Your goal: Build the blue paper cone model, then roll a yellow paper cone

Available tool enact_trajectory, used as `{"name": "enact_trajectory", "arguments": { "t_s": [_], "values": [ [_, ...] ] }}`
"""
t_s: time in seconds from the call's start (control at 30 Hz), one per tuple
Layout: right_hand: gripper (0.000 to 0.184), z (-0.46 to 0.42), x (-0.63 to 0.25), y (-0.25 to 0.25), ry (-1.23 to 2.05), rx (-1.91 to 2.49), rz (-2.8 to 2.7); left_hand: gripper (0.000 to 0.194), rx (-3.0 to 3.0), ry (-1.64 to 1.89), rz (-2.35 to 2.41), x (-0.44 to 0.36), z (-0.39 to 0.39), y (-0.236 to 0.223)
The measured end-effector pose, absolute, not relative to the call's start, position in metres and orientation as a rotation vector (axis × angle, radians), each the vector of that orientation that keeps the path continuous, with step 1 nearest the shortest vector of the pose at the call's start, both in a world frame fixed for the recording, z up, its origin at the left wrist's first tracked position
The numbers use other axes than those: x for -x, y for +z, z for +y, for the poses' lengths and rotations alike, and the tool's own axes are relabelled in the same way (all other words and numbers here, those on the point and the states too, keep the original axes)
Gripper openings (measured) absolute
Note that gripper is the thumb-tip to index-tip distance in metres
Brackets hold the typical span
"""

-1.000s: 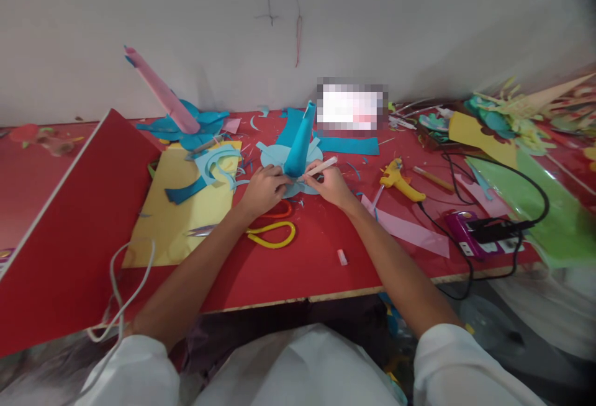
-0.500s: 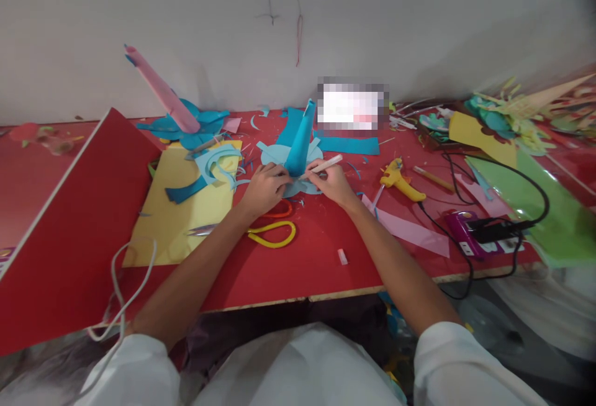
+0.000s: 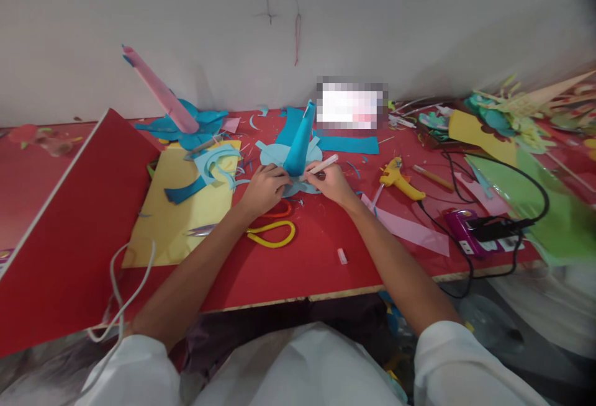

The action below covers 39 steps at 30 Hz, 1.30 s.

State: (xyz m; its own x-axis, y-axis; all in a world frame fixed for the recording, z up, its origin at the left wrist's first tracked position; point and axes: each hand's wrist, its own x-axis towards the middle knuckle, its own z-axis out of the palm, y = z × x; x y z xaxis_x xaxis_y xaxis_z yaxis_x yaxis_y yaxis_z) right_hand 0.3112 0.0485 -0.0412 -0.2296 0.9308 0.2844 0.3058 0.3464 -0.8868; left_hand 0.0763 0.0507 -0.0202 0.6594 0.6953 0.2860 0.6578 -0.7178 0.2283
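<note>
My right hand [image 3: 328, 179] grips a pale pen [image 3: 326, 164], its tip down at the foot of a blue paper cone [image 3: 299, 145]. The cone leans slightly and stands on a light-blue paper cutout [image 3: 274, 154] with rounded lobes. Across from the pen, my left hand [image 3: 267, 185] has bent fingers pressed on the cutout beside the cone's base; the fingertips are partly hidden. Scissors with yellow and orange handles [image 3: 272, 234] lie below my left wrist, partly covered by the forearm. A small pink pen cap [image 3: 342, 256] lies near the front edge.
A yellow glue gun [image 3: 401, 181] and a purple power strip [image 3: 470, 232] with black cables are at right. Yellow sheets [image 3: 186, 232] with blue scraps lie left, beside a tilted red board [image 3: 79, 232]. Behind stands a pink paper tube [image 3: 161, 89]; a blurred-out screen [image 3: 349, 105] leans against the wall.
The pen's upper end has tilted slightly to the left and down in my right hand. My left hand stays on the paper.
</note>
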Motion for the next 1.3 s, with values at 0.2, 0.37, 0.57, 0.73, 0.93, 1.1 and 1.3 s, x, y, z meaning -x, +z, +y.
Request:
{"name": "enact_trajectory", "arguments": {
  "t_s": [0.2, 0.37, 0.57, 0.73, 0.93, 1.1, 1.3],
  "values": [
    [0.027, 0.0470, -0.3112, -0.0394, 0.912, 1.119, -1.725, 0.035, -2.772, 0.534, 1.132, -0.0760, 0.0502, -0.0195],
    [0.028, 0.0461, -0.3109, -0.0373, 0.915, 1.125, -1.707, 0.036, -2.757, 0.547, 1.139, -0.0768, 0.0488, -0.0184],
    [0.030, 0.0472, -0.3113, -0.0400, 0.924, 1.127, -1.700, 0.036, -2.749, 0.556, 1.132, -0.0770, 0.0489, -0.0186],
    [0.029, 0.0474, -0.3110, -0.0393, 0.931, 1.130, -1.685, 0.035, -2.763, 0.547, 1.131, -0.0759, 0.0500, -0.0206],
    [0.034, 0.0448, -0.3099, -0.0352, 0.906, 1.099, -1.754, 0.035, -2.756, 0.537, 1.131, -0.0754, 0.0510, -0.0215],
    [0.031, 0.0455, -0.3103, -0.0365, 0.904, 1.097, -1.745, 0.036, -2.763, 0.535, 1.136, -0.0754, 0.0502, -0.0211],
    [0.031, 0.0455, -0.3097, -0.0394, 0.927, 1.110, -1.719, 0.036, -2.773, 0.525, 1.150, -0.0762, 0.0492, -0.0201]
  ]
}}
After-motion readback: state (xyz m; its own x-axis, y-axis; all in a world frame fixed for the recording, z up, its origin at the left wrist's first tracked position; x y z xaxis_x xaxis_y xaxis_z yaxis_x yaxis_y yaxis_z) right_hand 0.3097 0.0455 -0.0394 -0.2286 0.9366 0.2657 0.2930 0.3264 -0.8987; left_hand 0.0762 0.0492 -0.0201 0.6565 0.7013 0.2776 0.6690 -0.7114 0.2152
